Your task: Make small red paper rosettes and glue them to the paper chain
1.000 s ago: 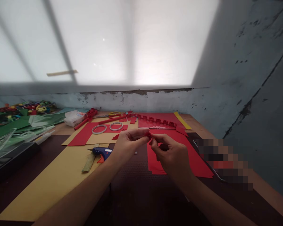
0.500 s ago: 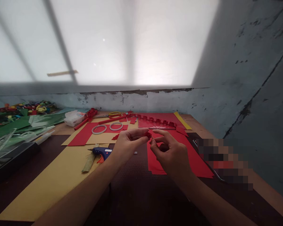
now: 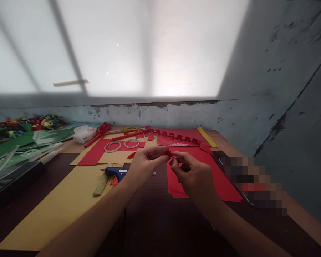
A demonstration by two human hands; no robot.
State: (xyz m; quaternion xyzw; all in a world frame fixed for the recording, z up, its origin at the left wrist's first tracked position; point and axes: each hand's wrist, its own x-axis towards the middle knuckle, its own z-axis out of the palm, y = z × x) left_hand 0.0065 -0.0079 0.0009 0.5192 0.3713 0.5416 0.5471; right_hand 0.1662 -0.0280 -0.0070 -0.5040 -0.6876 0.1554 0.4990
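Note:
Between thumb and fingers, my left hand (image 3: 144, 164) is closed on a small curled red paper piece (image 3: 167, 153), which may be a paper flower. My right hand (image 3: 194, 172) meets it from the right, index finger and thumb pinched at the piece's edge. Fingers cover much of the piece. Beneath and to the right of my hands lie stacked red paper sheets (image 3: 211, 175). A blue glue gun (image 3: 115, 172) with an orange trigger rests left of my left wrist, its nozzle over a crumpled yellowish strip (image 3: 100, 187).
Two tape rolls (image 3: 112, 146) lie on red and tan paper. Behind are scissors (image 3: 130, 130), a red paper-wrapped stick (image 3: 127, 136) and a row of red paper loops (image 3: 179, 137). Tan card (image 3: 50, 210) covers the left. A white tissue pack (image 3: 85, 134) sits farther back.
My right index finger has come down and closed toward the thumb at the red paper piece. My left hand stays nearly still, and the things on the table have not moved.

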